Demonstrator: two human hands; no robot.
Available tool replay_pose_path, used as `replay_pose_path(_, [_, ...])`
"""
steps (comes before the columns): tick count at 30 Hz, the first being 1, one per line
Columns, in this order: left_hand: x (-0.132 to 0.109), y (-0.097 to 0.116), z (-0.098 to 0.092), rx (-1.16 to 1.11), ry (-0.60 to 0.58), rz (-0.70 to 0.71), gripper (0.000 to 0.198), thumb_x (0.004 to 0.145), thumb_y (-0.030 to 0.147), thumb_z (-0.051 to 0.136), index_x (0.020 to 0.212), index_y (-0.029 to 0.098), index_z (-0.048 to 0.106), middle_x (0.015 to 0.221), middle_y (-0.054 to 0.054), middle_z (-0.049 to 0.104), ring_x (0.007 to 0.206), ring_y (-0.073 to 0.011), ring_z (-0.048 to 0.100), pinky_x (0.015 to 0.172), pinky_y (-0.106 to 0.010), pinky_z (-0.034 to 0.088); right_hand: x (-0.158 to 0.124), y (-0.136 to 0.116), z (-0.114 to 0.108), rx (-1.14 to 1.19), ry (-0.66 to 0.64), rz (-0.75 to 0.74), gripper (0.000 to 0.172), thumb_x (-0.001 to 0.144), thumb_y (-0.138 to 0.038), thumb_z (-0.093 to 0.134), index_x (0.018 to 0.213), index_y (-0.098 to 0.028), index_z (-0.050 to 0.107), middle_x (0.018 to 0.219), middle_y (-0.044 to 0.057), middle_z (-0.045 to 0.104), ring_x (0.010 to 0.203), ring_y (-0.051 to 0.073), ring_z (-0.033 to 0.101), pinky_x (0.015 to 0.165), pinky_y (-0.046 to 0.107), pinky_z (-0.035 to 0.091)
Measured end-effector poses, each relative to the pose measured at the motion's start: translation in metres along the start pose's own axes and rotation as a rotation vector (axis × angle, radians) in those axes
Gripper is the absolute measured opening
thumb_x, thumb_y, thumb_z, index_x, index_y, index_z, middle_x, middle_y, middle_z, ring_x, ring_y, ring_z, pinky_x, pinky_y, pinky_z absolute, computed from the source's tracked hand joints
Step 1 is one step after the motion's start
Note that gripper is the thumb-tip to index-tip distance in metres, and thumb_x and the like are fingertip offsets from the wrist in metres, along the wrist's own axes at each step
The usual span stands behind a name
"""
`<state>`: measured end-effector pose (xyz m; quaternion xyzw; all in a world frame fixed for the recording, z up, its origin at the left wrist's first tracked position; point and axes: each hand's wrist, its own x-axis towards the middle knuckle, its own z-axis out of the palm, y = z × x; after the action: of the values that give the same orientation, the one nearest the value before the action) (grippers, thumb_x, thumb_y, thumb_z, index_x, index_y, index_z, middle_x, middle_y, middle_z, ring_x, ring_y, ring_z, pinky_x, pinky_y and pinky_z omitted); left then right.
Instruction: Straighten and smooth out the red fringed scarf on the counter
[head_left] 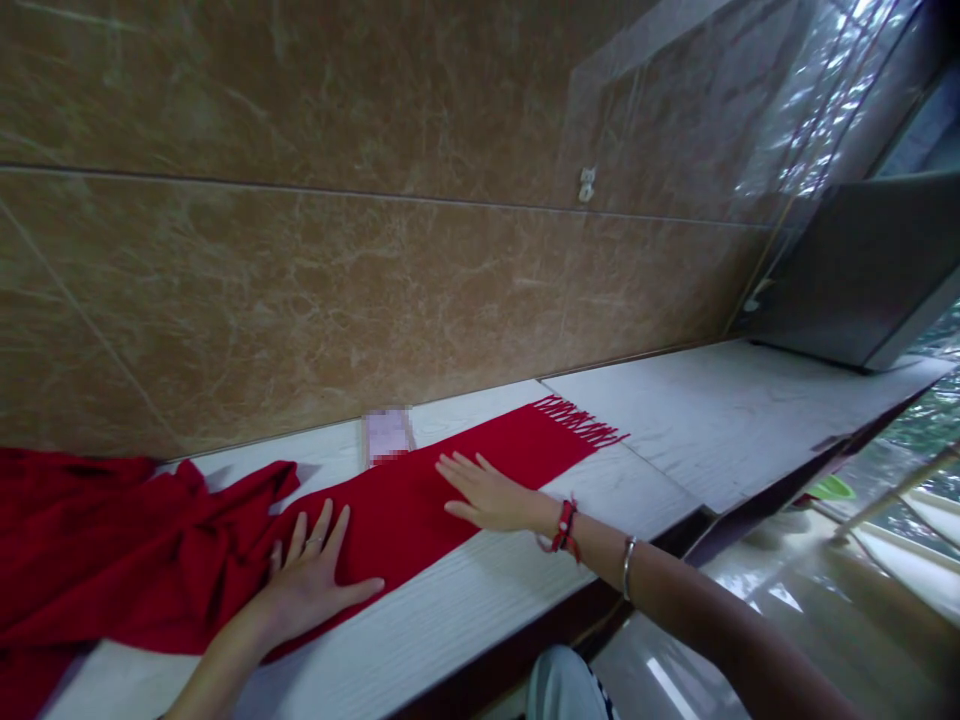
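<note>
A long red scarf [420, 500] with a fringed end [581, 420] lies stretched along a white tabletop [480, 590]. Its left part is bunched in loose folds [112, 550]. My left hand [315, 575] rests flat on the scarf near its middle, fingers spread, a ring on one finger. My right hand [491, 492] lies flat on the scarf further right, fingers stretched out. A red string bracelet [564, 527] and a thin silver bangle [628, 565] sit on my right wrist. Neither hand holds anything.
A brown marble wall [337, 250] runs behind the table, with a small white socket [586, 184]. A blurred pink card [387, 435] leans at the wall's foot. A dark cabinet [855, 270] stands at the far right. The table's front edge drops to a glossy floor [750, 620].
</note>
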<state>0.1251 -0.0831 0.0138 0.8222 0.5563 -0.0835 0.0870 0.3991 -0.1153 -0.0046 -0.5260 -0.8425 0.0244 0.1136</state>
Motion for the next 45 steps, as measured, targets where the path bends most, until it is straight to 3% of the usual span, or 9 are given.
replay_pose_path(4, [-0.001,0.002,-0.003,0.017,-0.02,-0.01,0.105,0.057,0.072,0.043,0.137,0.012,0.01,0.143,-0.011,-0.002,0.129,-0.0358,-0.006,0.101,-0.055,0.009,-0.008,-0.022,0.008,-0.001,-0.069,0.022,0.059,0.088,-0.051,0.022,0.138,-0.02,0.016,0.143,0.006,0.02,0.131,0.024,0.015,0.103,0.05,0.013])
replay_pose_path(11, [0.0,-0.002,0.002,-0.002,-0.007,0.016,0.108,0.056,0.075,0.041,0.138,0.013,0.009,0.143,-0.012,-0.003,0.128,-0.0375,-0.007,0.101,-0.056,0.008,-0.085,0.093,-0.011,-0.212,-0.082,0.399,0.049,0.09,-0.034,0.025,0.136,-0.016,0.024,0.142,0.01,0.021,0.129,0.027,0.018,0.098,0.054,0.021])
replay_pose_path(14, [0.005,-0.002,0.003,-0.009,0.001,0.008,0.107,0.055,0.074,0.043,0.138,0.013,0.011,0.144,-0.012,-0.001,0.128,-0.0376,-0.006,0.1,-0.058,0.007,-0.099,0.113,-0.02,-0.251,-0.046,0.503,0.047,0.09,-0.03,0.023,0.134,-0.014,0.028,0.14,0.014,0.024,0.129,0.028,0.018,0.098,0.054,0.021])
replay_pose_path(20, [0.042,0.001,0.005,-0.047,0.277,-0.052,0.078,0.077,0.059,0.029,0.135,0.008,0.023,0.143,-0.016,0.014,0.131,-0.031,0.01,0.102,-0.049,0.017,-0.025,0.05,-0.016,-0.156,0.022,0.215,0.053,0.09,-0.038,0.024,0.136,-0.011,0.024,0.141,0.012,0.023,0.13,0.026,0.015,0.102,0.049,0.019])
replay_pose_path(26, [0.049,0.007,0.012,-0.031,0.219,-0.08,0.082,0.077,0.062,0.025,0.135,0.004,0.022,0.142,-0.015,0.016,0.13,-0.0325,0.013,0.101,-0.05,0.021,0.051,0.0,0.011,-0.014,-0.027,0.08,0.056,0.09,-0.043,0.019,0.136,-0.012,0.024,0.141,0.011,0.024,0.129,0.025,0.019,0.103,0.049,0.019])
replay_pose_path(30, [0.039,0.01,0.011,0.006,0.171,-0.087,0.084,0.076,0.064,0.023,0.136,0.005,0.018,0.143,-0.013,0.012,0.13,-0.0317,0.012,0.103,-0.049,0.017,0.052,0.026,0.019,-0.019,-0.055,0.135,0.053,0.09,-0.043,0.018,0.135,-0.016,0.026,0.141,0.008,0.025,0.129,0.024,0.021,0.102,0.051,0.017])
replay_pose_path(38, [0.042,0.01,0.01,-0.012,0.14,-0.089,0.085,0.076,0.066,0.02,0.137,0.006,0.017,0.144,-0.014,0.008,0.131,-0.0318,0.008,0.103,-0.049,0.015,0.011,0.11,-0.003,-0.082,-0.077,0.589,0.053,0.09,-0.039,0.02,0.136,-0.013,0.024,0.142,0.014,0.019,0.13,0.028,0.014,0.1,0.055,0.016])
replay_pose_path(41, [0.042,0.009,0.014,-0.017,0.169,-0.07,0.084,0.077,0.066,0.021,0.136,0.006,0.018,0.143,-0.015,0.01,0.131,-0.0316,0.009,0.103,-0.048,0.015,0.011,0.098,-0.001,-0.087,-0.02,0.537,0.054,0.09,-0.04,0.02,0.137,-0.013,0.02,0.144,0.013,0.013,0.131,0.027,0.01,0.1,0.053,0.017])
replay_pose_path(45, [0.039,0.01,0.017,-0.011,0.214,-0.053,0.08,0.08,0.063,0.022,0.136,0.005,0.02,0.143,-0.015,0.014,0.131,-0.0303,0.01,0.103,-0.047,0.016,0.015,0.056,0.014,-0.058,0.02,0.245,0.056,0.089,-0.047,0.022,0.137,-0.018,0.021,0.143,0.01,0.018,0.131,0.025,0.012,0.101,0.051,0.019])
